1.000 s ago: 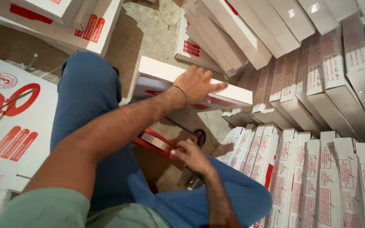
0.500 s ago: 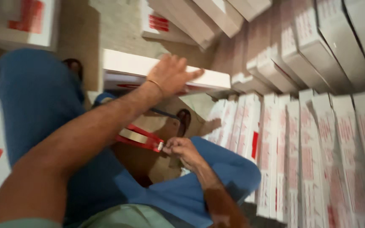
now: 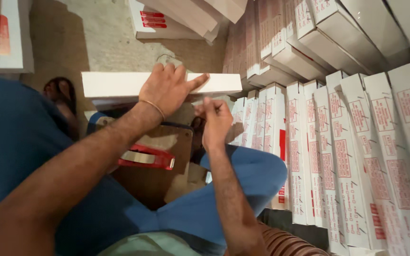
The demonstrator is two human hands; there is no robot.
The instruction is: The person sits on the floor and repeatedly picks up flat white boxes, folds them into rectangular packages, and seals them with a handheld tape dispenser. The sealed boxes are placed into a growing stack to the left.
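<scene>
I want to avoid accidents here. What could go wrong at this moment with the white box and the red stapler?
1. The left hand alone presses the white box, whose ends look unsupported; it might tip or slide.
2. The red stapler lies loose on the brown board over the lap; it could slip off.
3. The right hand works close to the leaning rows of boxes; a bump may topple some.

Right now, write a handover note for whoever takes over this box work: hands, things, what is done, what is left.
Left hand: flat on top of the long white box, pressing it down.
Right hand: fingers pinched at the box's near edge; what they pinch is hidden.
Red stapler: lying untouched on the brown board across the lap.
Done: rows of finished boxes stand stacked to the right.
Left: this box is in hand and not stacked.
</scene>
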